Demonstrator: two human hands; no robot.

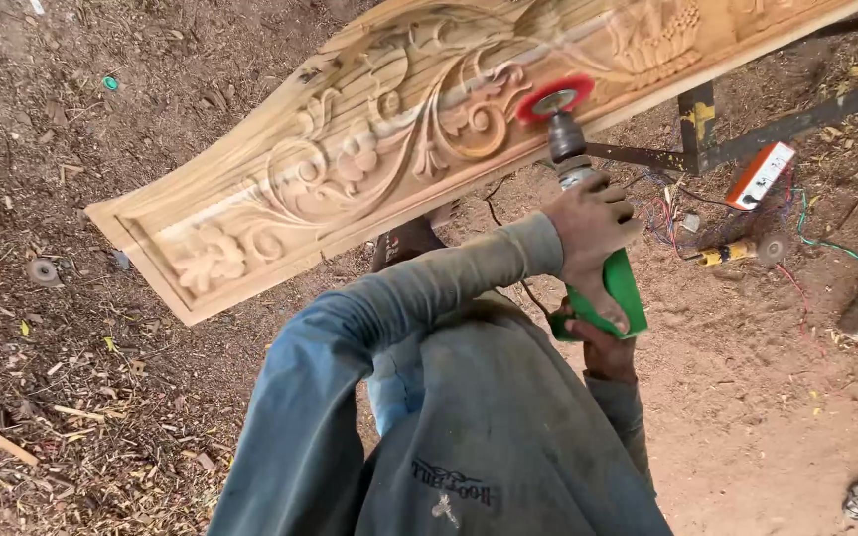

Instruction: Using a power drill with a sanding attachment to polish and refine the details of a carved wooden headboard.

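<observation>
1. Your left hand [591, 226] reaches forward on a bent, sleeved arm, fingers wrapped round the green rotary tool [598, 248] near its neck.
2. Your right hand [603, 342] grips the tool's rear end from below.
3. The tool's long axis runs away from you, its red disc [555, 97] meeting the carved wooden panel [369, 149], which lies diagonally across a metal stand [747, 134].

The carved panel [399, 129] lies slantwise on a metal frame [737, 129] above the ground [767, 417]. The sanding tool [588, 218] meets the panel's near edge. Two hand tools [759, 175] lie on the ground beneath the frame.
</observation>
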